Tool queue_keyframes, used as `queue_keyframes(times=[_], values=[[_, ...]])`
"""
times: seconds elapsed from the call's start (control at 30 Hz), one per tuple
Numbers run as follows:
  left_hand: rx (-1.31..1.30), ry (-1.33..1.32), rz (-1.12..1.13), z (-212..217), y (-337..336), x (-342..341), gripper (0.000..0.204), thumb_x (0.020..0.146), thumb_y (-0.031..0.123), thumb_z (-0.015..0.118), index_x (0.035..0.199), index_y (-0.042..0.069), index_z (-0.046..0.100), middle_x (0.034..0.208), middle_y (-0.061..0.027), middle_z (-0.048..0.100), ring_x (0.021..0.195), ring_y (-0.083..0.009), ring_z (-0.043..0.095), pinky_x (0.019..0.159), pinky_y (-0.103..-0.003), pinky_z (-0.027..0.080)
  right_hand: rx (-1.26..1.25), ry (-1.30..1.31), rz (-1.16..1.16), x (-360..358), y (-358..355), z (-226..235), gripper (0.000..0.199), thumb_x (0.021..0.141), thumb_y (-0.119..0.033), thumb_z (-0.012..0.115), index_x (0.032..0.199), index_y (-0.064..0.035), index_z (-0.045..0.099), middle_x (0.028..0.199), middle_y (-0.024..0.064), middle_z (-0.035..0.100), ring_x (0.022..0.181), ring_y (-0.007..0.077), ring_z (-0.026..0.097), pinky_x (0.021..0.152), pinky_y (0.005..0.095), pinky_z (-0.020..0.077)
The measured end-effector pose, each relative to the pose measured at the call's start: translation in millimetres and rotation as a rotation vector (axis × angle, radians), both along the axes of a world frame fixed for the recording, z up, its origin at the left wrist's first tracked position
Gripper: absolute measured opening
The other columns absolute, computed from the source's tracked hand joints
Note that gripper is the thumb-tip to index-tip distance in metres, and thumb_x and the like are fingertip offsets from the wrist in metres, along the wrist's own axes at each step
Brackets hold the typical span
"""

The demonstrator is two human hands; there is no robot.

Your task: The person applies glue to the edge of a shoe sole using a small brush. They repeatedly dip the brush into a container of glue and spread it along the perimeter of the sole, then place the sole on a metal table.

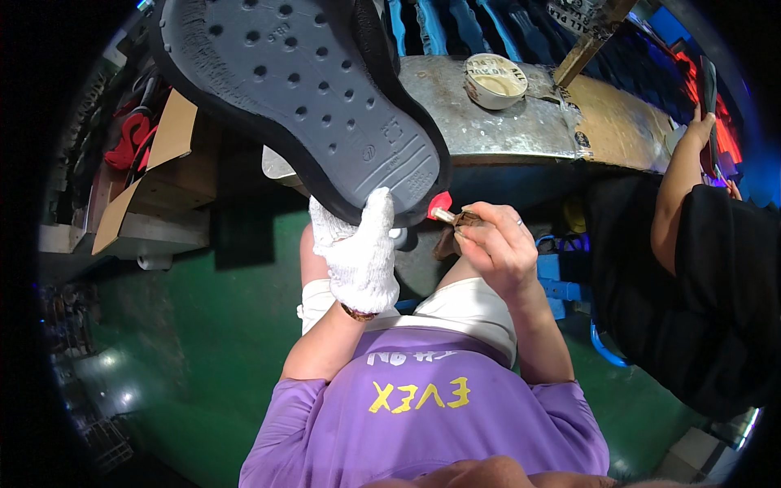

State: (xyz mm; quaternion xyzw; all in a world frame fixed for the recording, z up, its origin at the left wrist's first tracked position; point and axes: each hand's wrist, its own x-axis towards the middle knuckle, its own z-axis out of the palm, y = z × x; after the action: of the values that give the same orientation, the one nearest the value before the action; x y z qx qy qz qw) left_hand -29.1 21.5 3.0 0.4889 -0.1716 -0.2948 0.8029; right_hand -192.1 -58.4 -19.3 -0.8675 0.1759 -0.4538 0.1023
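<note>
My left hand (359, 252), in a white knit glove, grips the heel end of a black shoe with a grey, hole-dotted sole (305, 85), held sole-up close to the camera. My right hand (496, 244) is bare and pinches a small brush (443, 210) with a red tip. That tip touches the edge of the sole at the heel. A dark rag is tucked under the right fingers.
A worn metal worktable (521, 126) lies ahead with a round white tin (495, 80) on it. A person in black (716, 276) stands at the right. Cardboard boxes (150, 171) sit at the left, above a green floor (203, 342).
</note>
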Motion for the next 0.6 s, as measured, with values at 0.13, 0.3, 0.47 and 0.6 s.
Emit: queue_keyframes(times=[0.13, 0.3, 0.47, 0.6], values=[[0.077, -0.002, -0.013, 4.3, 1.9, -0.5, 0.051, 0.092, 0.005, 0.071, 0.137, 0.009, 0.047, 0.110, -0.0062, 0.066, 0.078, -0.0101, 0.064, 0.053, -0.022, 0.050, 0.108, -0.024, 0.056, -9.9, 13.0, -6.8, 0.020, 0.067, 0.004, 0.079, 0.081, 0.0000, 0.065, 0.101, 0.0144, 0.067, 0.080, 0.0288, 0.067, 0.068, 0.0351, 0.0553], [0.232, 0.000, -0.090, 22.1, -8.9, -16.1, 0.053, 0.090, 0.002, 0.070, 0.137, 0.009, 0.047, 0.110, -0.0058, 0.065, 0.073, -0.0083, 0.059, 0.052, -0.022, 0.046, 0.485, -0.164, -0.247, -37.7, 31.5, -68.9, 0.015, 0.077, 0.004, 0.076, 0.078, 0.0004, 0.062, 0.100, 0.0176, 0.070, 0.085, 0.0285, 0.070, 0.072, 0.0341, 0.0570], [0.244, -0.164, -0.507, -19.0, -44.2, -47.5, 0.074, 0.085, 0.003, 0.071, 0.147, -0.008, 0.033, 0.120, -0.0121, 0.064, 0.099, -0.0167, 0.064, 0.085, -0.032, 0.054, 1.216, -0.332, -0.239, -44.5, 40.2, -182.8, 0.037, 0.085, -0.008, 0.074, 0.121, -0.0014, 0.065, 0.116, 0.0168, 0.069, 0.109, 0.0255, 0.065, 0.091, 0.0389, 0.0543], [0.283, -0.261, -0.982, -28.3, -94.4, -93.1, 0.058, 0.082, 0.009, 0.071, 0.134, -0.007, 0.052, 0.110, -0.0099, 0.068, 0.092, -0.0143, 0.063, 0.085, -0.032, 0.054, 1.095, -0.441, -0.122, -43.5, 37.5, -220.7, 0.051, 0.086, -0.015, 0.076, 0.132, -0.0024, 0.057, 0.125, 0.0212, 0.064, 0.118, 0.0284, 0.062, 0.091, 0.0406, 0.0541]])
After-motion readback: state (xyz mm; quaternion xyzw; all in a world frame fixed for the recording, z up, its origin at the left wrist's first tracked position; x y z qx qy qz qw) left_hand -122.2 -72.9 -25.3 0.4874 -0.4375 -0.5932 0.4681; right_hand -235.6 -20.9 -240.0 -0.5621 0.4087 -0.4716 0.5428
